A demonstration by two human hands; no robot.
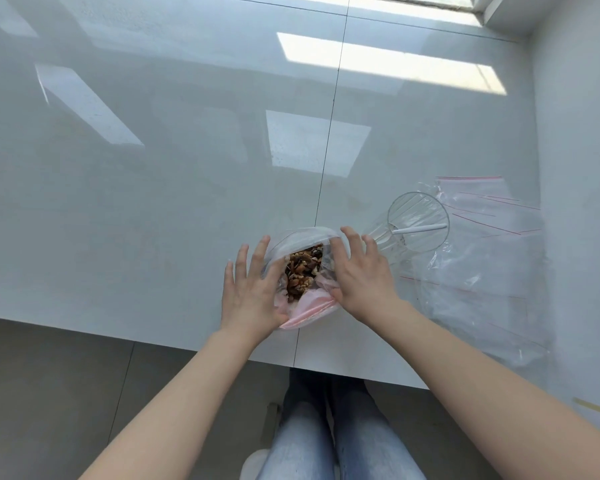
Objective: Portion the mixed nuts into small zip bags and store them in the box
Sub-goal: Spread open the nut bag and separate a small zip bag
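Observation:
A clear zip bag (309,308) with a pink-red strip stands near the table's front edge, its mouth wide, with brown mixed nuts (302,271) inside. My left hand (252,291) rests against the bag's left side, fingers straight and spread. On the bag's right side my right hand (361,275) touches the rim, fingers extended. A clear glass (418,221) with a white spoon (420,229) in it stands just right of my right hand. Several empty zip bags (485,258) with red strips lie in a pile at the right.
The glossy white table (153,202) stretches far back and left, with bright window reflections. Its front edge runs just below my wrists. A white wall (575,133) borders the table's right side. My legs in jeans (326,438) show below the table.

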